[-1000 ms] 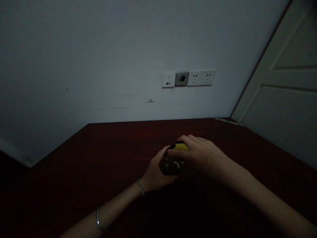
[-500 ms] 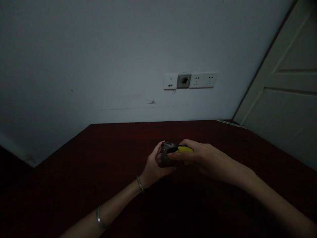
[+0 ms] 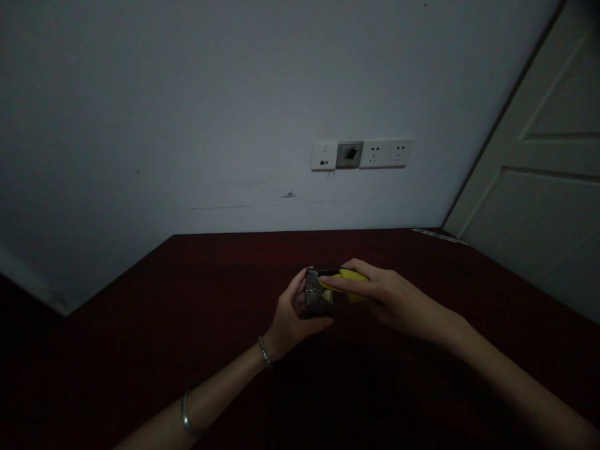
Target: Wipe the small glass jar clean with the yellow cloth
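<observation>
My left hand (image 3: 291, 322) is closed around the left side of a small dark box-shaped thing (image 3: 319, 300) with a shiny surface, thumb below and fingers behind it. In my right hand (image 3: 382, 284) is a yellow-and-black tool (image 3: 354, 276), its exact kind too dark to make out. The fingers wrap its yellow body, and the index finger lies along it. The tool's front end is over the top right of the dark box, and it seems to touch it. Both things are above the dark red tabletop (image 3: 225, 275).
Behind the table rises a pale wall (image 3: 210, 112) with a row of sockets (image 3: 384, 154) and a grey-framed outlet (image 3: 349, 154). A white panelled door (image 3: 553, 206) stands at the right. A thin patterned strip (image 3: 438, 235) lies at the table's back right edge.
My right hand has moved the yellow-and-black tool slightly up and right across the dark box, uncovering more of its front. My left hand has stayed nearly in place.
</observation>
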`<state>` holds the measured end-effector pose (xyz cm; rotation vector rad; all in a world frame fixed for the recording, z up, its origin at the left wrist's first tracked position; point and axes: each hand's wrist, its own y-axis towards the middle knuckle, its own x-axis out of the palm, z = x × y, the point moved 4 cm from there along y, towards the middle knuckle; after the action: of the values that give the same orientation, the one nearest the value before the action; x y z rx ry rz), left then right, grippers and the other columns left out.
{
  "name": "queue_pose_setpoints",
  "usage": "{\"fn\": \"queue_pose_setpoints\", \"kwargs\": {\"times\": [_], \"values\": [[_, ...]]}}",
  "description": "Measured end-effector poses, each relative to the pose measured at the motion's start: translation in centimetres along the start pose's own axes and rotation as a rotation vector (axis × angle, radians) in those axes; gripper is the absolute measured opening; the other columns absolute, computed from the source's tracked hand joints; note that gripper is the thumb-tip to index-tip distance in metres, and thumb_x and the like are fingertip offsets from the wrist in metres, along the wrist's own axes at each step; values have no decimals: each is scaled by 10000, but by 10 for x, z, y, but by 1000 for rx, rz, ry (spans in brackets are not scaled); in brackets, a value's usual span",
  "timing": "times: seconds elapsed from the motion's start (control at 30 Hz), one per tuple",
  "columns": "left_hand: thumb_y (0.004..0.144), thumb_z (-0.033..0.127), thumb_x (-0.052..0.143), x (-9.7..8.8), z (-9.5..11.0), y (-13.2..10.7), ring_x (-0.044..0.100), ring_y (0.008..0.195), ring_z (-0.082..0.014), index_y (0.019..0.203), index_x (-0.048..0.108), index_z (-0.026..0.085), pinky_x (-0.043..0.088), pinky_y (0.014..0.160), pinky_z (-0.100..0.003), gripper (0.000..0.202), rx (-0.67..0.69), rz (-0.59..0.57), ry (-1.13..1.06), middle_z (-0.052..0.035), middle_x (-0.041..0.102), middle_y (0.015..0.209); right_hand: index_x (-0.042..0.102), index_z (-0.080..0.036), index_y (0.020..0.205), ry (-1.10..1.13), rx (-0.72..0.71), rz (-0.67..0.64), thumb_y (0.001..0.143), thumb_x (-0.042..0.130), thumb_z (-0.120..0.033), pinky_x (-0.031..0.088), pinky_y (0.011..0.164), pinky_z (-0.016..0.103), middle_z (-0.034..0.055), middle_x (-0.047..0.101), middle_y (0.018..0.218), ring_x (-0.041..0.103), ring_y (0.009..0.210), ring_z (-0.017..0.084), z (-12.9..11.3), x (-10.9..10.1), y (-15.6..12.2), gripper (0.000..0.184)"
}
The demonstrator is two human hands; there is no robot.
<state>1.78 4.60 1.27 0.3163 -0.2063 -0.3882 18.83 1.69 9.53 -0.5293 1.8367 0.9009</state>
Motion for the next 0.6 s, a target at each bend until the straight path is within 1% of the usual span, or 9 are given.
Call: {"fn": "queue_pose_setpoints", "kwargs": {"times": [0.1, 0.17, 0.27, 0.4, 0.5, 0.6], "values": [[532, 256, 847, -1, 2, 2, 544, 1183, -322, 1351, 379, 159, 490, 966, -434, 948, 2, 8, -18, -160, 537, 1314, 436, -364, 1360, 88, -72, -21, 746, 413, 75, 468, 809, 297, 42, 504, 1131, 543, 969, 141, -3, 0, 1, 755], [538, 264, 846, -1, 2, 2, 544, 1184, -317, 1350, 382, 159, 487, 971, -431, 942, 21, 6, -16, -156, 543, 1308, 441, -367, 1356, 123, -87, -10, 743, 415, 79, 461, 822, 297, 39, 502, 1145, 539, 987, 140, -1, 1, 1, 758], [547, 252, 844, -2, 2, 1, 524, 1209, -317, 1361, 369, 154, 464, 1001, -424, 947, 56, 5, -3, -163, 525, 1330, 401, -364, 1382, 137, -63, 30, 742, 408, 85, 460, 810, 304, 36, 507, 1113, 539, 951, 138, 7, 5, 1, 782], [558, 218, 838, -1, -1, -1, 534, 1199, -311, 1364, 359, 155, 465, 999, -419, 940, 61, -5, 10, -168, 526, 1329, 349, -338, 1417, 125, -40, 67, 742, 399, 90, 458, 824, 321, 48, 504, 1122, 530, 961, 147, 14, 8, 1, 800], [551, 207, 838, -1, 2, 1, 520, 1217, -306, 1363, 362, 169, 454, 1012, -417, 941, 79, 1, 11, -161, 513, 1346, 392, -337, 1394, 110, -81, 95, 746, 404, 78, 466, 802, 318, 53, 504, 1130, 533, 957, 152, 11, 6, 1, 770], [565, 219, 827, -2, 5, 4, 528, 1208, -306, 1359, 367, 163, 462, 1003, -416, 920, 89, 8, 23, -157, 530, 1324, 450, -346, 1354, 83, -128, 68, 747, 416, 62, 472, 786, 318, 53, 510, 1140, 540, 970, 161, 5, 5, 2, 732]]}}
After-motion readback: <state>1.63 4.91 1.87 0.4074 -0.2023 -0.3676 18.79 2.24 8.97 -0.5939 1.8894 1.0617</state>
